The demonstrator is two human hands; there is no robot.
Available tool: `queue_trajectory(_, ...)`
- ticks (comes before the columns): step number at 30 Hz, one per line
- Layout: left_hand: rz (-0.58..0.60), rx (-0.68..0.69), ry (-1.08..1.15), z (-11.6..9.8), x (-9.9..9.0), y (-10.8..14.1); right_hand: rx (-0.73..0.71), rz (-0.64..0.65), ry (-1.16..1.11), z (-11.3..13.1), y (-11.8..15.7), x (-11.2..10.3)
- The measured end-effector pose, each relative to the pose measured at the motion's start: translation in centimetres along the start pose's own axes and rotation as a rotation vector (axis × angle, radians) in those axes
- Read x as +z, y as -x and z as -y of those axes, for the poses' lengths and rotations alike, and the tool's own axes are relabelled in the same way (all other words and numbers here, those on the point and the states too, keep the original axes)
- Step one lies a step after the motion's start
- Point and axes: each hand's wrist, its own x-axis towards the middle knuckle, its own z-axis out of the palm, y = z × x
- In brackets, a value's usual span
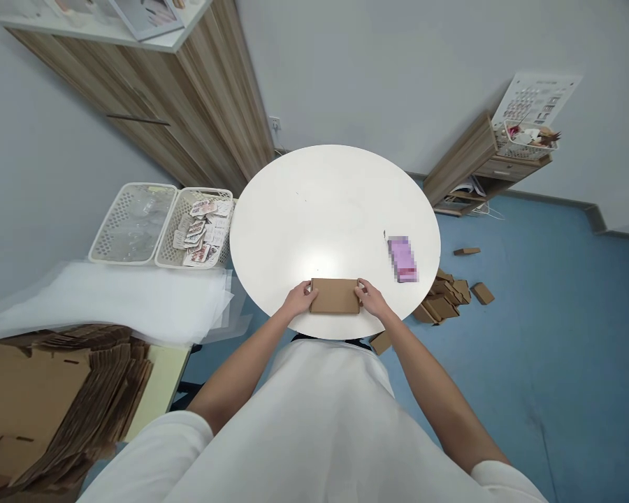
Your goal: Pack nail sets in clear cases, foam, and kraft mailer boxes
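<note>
A closed brown cardboard box [335,297] lies flat near the front edge of the round white table [325,202]. My left hand [300,299] grips its left end, with the thumb over the top near the corner. At the opposite end my right hand [371,296] holds the box the same way, thumb on top and fingers at the side. To the right of my right hand rests a purple item [402,259], pixelated so its kind cannot be made out.
Several cardboard boxes [443,297] lie on the blue floor at right. At left stand a white basket of printed cards [163,244], another basket with clear plastic [97,241], white sheets [110,297] and stacked flat cardboard [99,398]. A wooden cabinet [210,91] stands behind.
</note>
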Motion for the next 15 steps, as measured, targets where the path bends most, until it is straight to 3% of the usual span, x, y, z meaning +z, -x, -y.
queue_trajectory(3,0.004,-0.022,-0.007,-2.0,1.0,0.6,-0.036,-0.027,0.057,-0.7,0.4,-1.9)
queue_trajectory(6,0.081,-0.001,0.005,-4.9,3.6,0.9,-0.044,-0.095,0.099,-3.0,2.1,-5.4)
queue_trajectory(10,0.219,0.095,-0.062,-10.6,9.2,0.4,0.030,-0.241,0.137,-7.9,5.6,-10.9)
queue_trajectory(15,0.299,0.261,-0.248,-18.9,17.6,-0.8,0.209,-0.455,0.093,-14.5,9.3,-16.6)
